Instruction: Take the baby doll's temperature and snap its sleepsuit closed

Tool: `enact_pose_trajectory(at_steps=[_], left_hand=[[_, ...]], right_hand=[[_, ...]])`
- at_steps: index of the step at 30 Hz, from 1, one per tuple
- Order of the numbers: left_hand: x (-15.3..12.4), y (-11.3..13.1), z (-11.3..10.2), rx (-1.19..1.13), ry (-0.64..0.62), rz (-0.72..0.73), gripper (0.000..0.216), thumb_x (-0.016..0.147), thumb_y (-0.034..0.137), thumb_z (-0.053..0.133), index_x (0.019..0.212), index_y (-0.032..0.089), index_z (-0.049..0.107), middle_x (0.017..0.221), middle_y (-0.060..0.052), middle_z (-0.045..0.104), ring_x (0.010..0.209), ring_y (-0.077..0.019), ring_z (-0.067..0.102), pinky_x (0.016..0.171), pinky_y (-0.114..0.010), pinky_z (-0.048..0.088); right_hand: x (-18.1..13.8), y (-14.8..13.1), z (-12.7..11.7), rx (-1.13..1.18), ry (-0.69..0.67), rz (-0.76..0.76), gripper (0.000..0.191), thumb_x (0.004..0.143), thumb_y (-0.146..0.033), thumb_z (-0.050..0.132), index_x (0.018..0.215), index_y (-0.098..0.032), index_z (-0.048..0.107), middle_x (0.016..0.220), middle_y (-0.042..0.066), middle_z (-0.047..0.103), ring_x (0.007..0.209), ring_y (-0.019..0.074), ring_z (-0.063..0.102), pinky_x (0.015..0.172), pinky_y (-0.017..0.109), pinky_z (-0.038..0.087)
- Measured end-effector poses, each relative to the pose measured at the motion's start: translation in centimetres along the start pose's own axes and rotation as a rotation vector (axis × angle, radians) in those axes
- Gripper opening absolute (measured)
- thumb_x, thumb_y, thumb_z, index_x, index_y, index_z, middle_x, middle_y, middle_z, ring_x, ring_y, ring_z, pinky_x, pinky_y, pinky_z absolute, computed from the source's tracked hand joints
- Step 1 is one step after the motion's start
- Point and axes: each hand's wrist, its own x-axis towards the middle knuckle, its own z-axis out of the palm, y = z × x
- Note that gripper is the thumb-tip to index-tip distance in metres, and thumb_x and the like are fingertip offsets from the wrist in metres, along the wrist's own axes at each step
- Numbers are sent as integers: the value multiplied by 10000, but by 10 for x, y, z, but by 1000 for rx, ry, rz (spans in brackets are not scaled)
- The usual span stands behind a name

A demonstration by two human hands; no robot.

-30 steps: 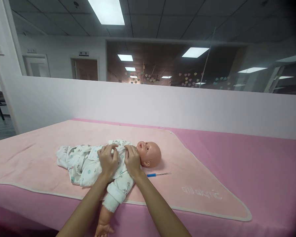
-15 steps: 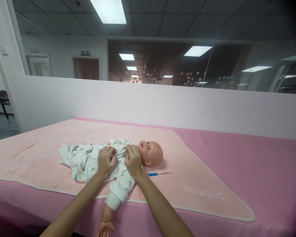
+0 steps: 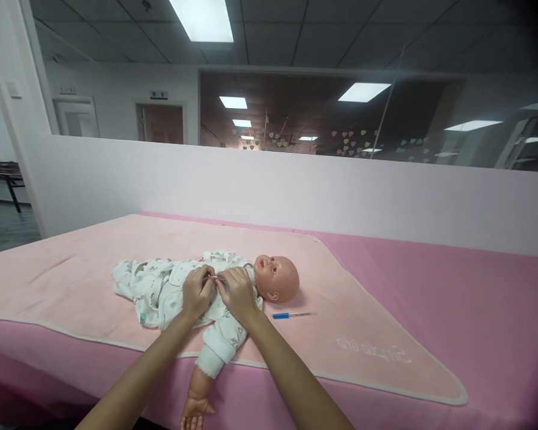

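A baby doll lies on its back with its head to the right, dressed in white printed baby clothes. Over its chest, my left hand is closed, thumb and fingers pinching a thin white tie on the front of the clothes. My right hand pinches the same tie from the neck side, its fingertips almost meeting those of the left. Part of the chest is hidden behind both hands. The doll's near arm hangs over the front edge.
A blue-capped pen lies beside the doll's head on the peach blanket. Under the blanket is a pink cover. A white low wall with glass above runs along the back.
My right hand has come left and down from the doll's collar, so the two hands are now nearly together over the chest. The view has shifted slightly.
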Motion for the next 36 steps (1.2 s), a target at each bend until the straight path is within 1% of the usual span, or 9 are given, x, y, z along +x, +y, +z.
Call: enact_pose_trajectory(at_steps=[3,6,9,13,17,25,32,36], left_hand=[[0,0,0,-22,-6,-24,108,744,244,404,686,194,481,657,2,546,650,-156,482,636,-268,353],[0,1,-1,-1,-18,-7,68,718,218,417,682,194,469,660,4,543,644,-152,476,635,-264,352],[0,2,0,54,-18,11,25,689,196,435,690,195,461,669,3,543,647,-155,470,644,-266,352],[0,3,0,79,-4,3,42,694,183,422,696,196,462,682,-2,549,662,-160,478,655,-268,354],[0,3,0,62,4,-10,73,724,209,409,705,197,479,690,-6,555,665,-162,486,653,-268,357],[1,4,-1,12,1,-34,118,744,248,396,670,196,471,637,3,541,619,-151,473,622,-264,358],[0,4,-2,49,-7,16,62,697,210,421,693,193,481,672,-6,559,644,-158,485,643,-276,373],[0,7,-3,97,-6,20,42,681,192,443,701,193,481,689,-6,564,656,-160,494,658,-279,379]], right_hand=[[-1,2,2,-38,18,18,104,851,-251,471,843,-203,563,812,25,595,771,163,489,750,303,356],[-2,3,3,-74,30,29,119,854,-273,474,850,-207,574,795,25,587,764,168,476,740,304,352],[-2,2,2,-83,34,46,99,838,-267,498,851,-211,579,795,22,580,778,170,469,739,301,348],[0,-2,-2,-73,21,56,67,805,-233,527,837,-218,584,806,19,570,799,171,466,745,302,340],[1,-4,-5,-68,1,46,114,769,-202,549,874,-225,587,839,20,564,813,172,463,752,304,331],[-1,-1,-2,-66,18,70,72,797,-251,535,840,-217,582,831,22,567,796,167,471,748,306,329],[-2,-1,0,-78,33,94,58,792,-252,543,810,-208,575,818,29,566,793,176,466,745,313,333],[-1,-2,0,-85,33,98,40,784,-234,539,788,-203,564,812,25,564,780,171,458,740,307,331]])
